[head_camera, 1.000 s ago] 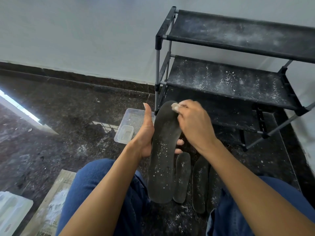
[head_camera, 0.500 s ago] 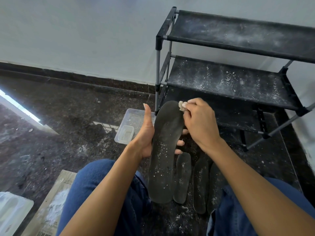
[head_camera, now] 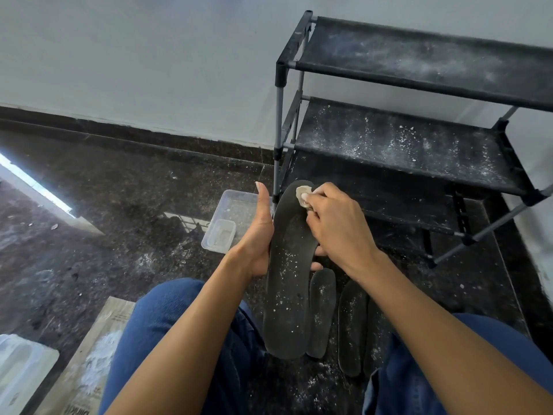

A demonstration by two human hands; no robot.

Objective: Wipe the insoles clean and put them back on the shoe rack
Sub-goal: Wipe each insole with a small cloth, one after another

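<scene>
Wiping the toe of a dusty insole. The left hand (head_camera: 258, 235) cradles the held insole (head_camera: 288, 274) from beneath at mid-length, thumb raised along its left edge, fingers (head_camera: 316, 266) curling out under the right edge. The right hand (head_camera: 335, 226) pinches a small pale cloth (head_camera: 302, 195) and presses it on the toe end. The insole is held above the floor between the knees, its heel toward the person. White specks cover its middle and heel; the toe area looks cleaner. Good practice, judged from this state: draw the cloth in long strokes from toe to heel, so the grit is carried off the near end rather than spread; keep the supporting palm under the worked zone so the flexible insole does not bend away; refold the cloth as it loads. Three further insoles (head_camera: 321, 310) lie side by side on the floor (head_camera: 119, 205), speckled. The shoe rack (head_camera: 404, 145) stands just beyond, its shelves also dusted white, so a wiped insole laid there may pick up powder again.
</scene>
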